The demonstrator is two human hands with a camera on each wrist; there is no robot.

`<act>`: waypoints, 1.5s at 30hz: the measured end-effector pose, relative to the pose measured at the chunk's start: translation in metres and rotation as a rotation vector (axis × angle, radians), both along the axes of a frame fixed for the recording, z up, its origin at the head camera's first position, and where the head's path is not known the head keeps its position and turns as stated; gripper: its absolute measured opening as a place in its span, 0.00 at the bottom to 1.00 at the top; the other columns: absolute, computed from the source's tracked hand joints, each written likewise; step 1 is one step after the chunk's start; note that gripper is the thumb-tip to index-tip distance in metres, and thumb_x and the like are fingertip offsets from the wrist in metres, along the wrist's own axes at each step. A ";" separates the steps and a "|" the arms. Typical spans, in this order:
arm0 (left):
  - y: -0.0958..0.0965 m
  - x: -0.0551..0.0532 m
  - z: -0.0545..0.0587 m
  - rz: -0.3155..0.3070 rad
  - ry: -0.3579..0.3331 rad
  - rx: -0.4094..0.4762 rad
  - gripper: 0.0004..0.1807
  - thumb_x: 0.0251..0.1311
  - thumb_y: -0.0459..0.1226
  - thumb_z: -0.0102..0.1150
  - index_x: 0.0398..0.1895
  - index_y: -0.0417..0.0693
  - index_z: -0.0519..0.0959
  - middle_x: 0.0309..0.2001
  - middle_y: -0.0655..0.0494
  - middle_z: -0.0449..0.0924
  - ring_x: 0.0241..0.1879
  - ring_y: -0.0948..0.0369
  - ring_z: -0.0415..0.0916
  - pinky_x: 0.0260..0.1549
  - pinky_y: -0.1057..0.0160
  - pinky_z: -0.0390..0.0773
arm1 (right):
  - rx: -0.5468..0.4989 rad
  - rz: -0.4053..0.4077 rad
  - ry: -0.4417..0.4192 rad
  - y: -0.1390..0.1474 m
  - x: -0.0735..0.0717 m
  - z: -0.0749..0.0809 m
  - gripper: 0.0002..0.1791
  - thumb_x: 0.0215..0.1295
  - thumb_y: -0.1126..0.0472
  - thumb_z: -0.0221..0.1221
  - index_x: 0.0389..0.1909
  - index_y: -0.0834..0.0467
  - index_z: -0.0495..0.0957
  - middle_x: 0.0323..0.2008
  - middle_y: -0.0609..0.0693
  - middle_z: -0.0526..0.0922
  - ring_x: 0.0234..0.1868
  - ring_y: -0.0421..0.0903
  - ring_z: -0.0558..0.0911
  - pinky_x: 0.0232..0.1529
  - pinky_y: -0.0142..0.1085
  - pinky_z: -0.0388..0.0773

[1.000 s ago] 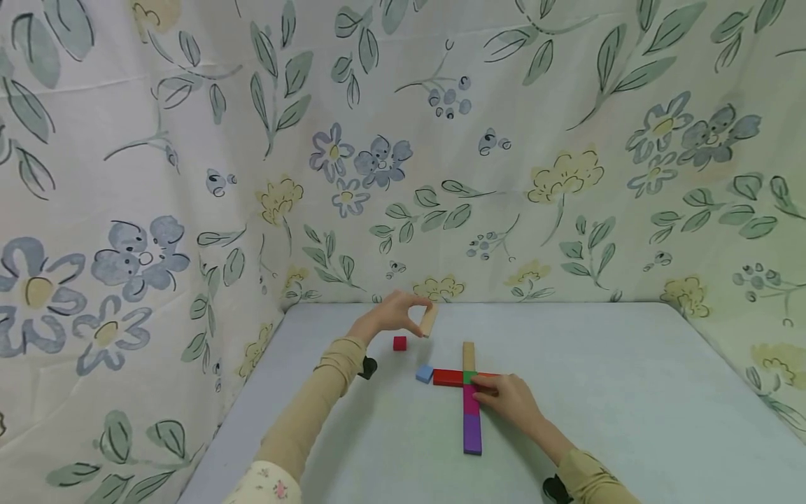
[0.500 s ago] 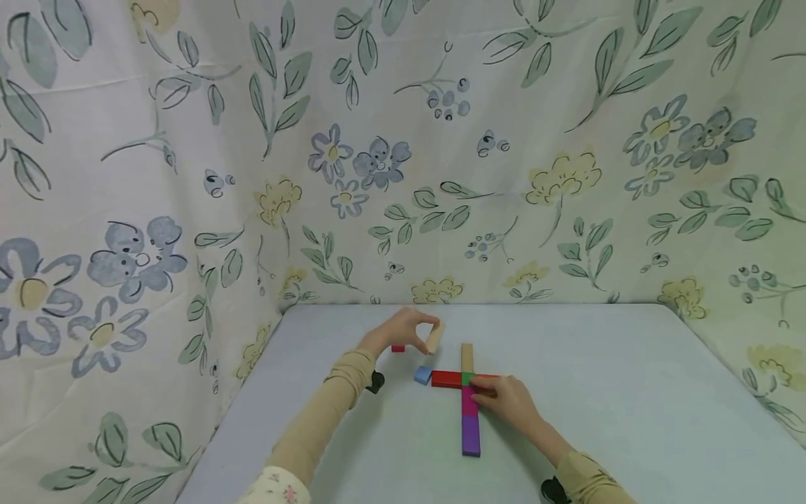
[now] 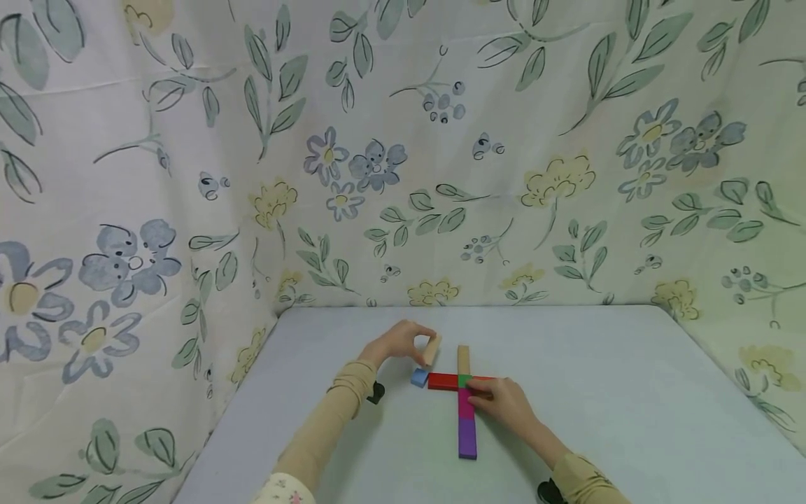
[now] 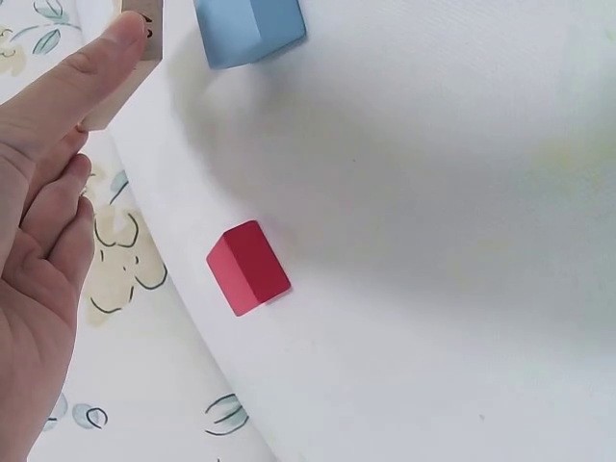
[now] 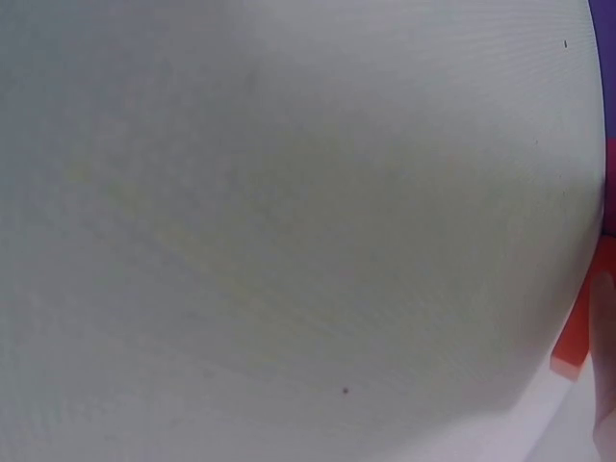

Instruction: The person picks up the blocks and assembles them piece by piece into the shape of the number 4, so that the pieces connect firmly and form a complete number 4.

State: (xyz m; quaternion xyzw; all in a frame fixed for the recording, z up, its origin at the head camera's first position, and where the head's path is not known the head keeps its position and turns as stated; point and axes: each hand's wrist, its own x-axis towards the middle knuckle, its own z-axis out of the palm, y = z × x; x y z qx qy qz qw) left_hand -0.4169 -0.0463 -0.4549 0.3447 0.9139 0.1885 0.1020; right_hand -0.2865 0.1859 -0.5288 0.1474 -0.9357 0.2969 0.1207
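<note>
My left hand (image 3: 397,341) pinches a plain wooden block (image 3: 432,350) between thumb and fingers, tilted, just behind a blue block (image 3: 419,378). A flat cross lies on the table: a green square (image 3: 464,381) at the centre, a wooden bar (image 3: 463,360) behind, a red bar (image 3: 443,381) left, magenta (image 3: 465,406) and purple (image 3: 467,439) bars in front. My right hand (image 3: 506,402) rests with its fingertips at the green and magenta pieces. It partly covers the orange-red bar (image 5: 577,332) on the right arm of the cross.
A small red block (image 4: 248,269) lies near the table's edge in the left wrist view; my left hand hides it in the head view. A floral curtain (image 3: 403,154) hangs behind the white table (image 3: 598,392).
My left hand has come down and nearer with the wooden block, toward the blue block, and now covers the small red block in the head view. My right hand stays at the cross.
</note>
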 end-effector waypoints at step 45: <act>0.009 0.002 -0.012 0.090 -0.056 -0.132 0.37 0.42 0.37 0.75 0.61 0.51 0.74 0.63 0.55 0.73 0.66 0.55 0.65 0.65 0.57 0.64 | 0.012 -0.003 -0.006 0.000 0.002 0.003 0.19 0.50 0.58 0.70 0.46 0.55 0.84 0.41 0.54 0.87 0.40 0.46 0.85 0.35 0.31 0.78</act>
